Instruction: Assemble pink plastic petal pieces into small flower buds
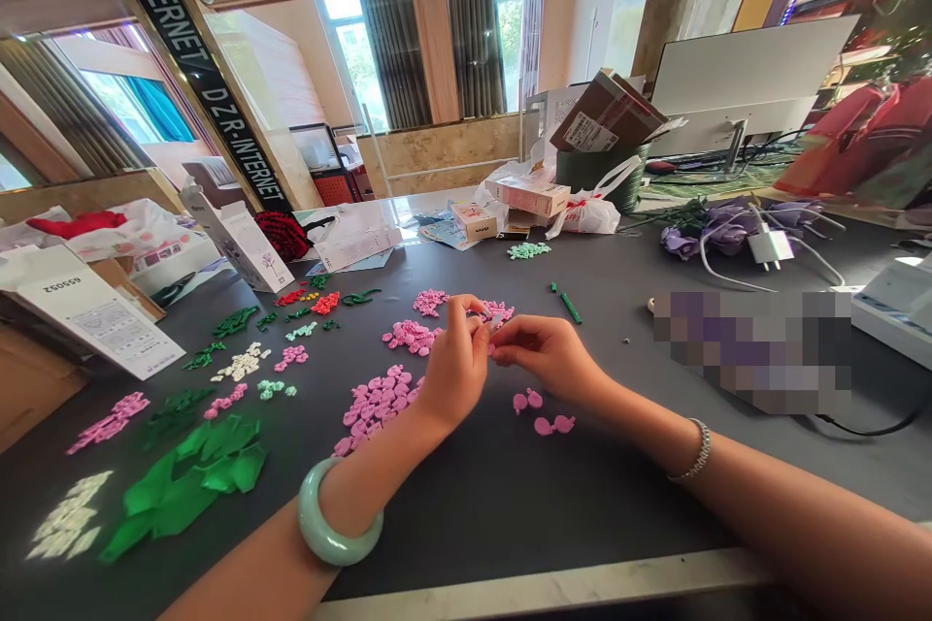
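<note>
My left hand (458, 359), with a pale green bangle at its wrist, is closed in a pinch above the table. My right hand (545, 354) meets it fingertip to fingertip, also pinching. Between them shows a bit of a small pink plastic piece (490, 348), mostly hidden by the fingers. Round pink pieces (379, 400) lie in a pile left of my left forearm. More pink piles, one of them a cluster (412, 337), sit behind that hand. Below my right hand lie joined pairs of pink discs (553, 425).
Green, red, white and mint pieces (243, 362) lie in small groups at left, near a crumpled green sheet (196, 475). Upright boxes (91, 310) stand far left. Green sticks (571, 307), a white charger (770, 245) with cable and a monitor (749, 78) are at right.
</note>
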A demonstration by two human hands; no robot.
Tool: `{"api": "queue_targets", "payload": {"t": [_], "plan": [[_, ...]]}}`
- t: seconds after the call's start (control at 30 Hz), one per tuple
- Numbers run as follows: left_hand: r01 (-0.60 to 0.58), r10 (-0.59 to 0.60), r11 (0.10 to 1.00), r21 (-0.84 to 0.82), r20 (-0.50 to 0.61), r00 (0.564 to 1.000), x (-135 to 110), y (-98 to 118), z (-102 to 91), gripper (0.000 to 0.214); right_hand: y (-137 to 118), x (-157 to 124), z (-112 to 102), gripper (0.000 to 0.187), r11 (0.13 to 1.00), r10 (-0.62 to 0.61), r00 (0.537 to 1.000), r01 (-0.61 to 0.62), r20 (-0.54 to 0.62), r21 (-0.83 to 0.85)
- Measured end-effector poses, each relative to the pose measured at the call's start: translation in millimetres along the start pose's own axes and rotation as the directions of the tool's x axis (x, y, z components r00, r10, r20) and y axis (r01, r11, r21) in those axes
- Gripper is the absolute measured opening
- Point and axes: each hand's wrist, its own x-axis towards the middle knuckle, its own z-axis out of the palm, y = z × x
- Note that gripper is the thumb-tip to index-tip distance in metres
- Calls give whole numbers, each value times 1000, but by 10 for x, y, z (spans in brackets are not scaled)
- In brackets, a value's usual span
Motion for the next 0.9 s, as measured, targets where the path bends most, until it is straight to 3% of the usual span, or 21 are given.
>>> {"api": "queue_targets", "payload": {"t": [0.6, 0.77, 0.83, 0.87, 0.9], "plan": [[-24, 24, 998, 59, -11, 1000, -4, 28, -13, 9, -7, 16, 20, 14, 999, -25, 998, 27, 56, -27], [-26, 28, 998, 59, -33, 999, 20, 89, -58, 7, -401, -45, -154, 8, 934, -104, 994, 112, 43, -339], [-32, 34, 998, 55, -43, 998, 24, 101, -70, 7, -643, -200, -352, 7, 886, -198, 977, 142, -82, -440], [-36, 38, 998, 53, -46, 998, 26, 101, -74, 7, -747, -297, -465, 10, 872, -262, 947, 150, -184, -467], [-39, 42, 998, 50, -47, 998, 28, 97, -76, 8, -828, -392, -578, 15, 884, -248, 948, 137, -200, -447]]}}
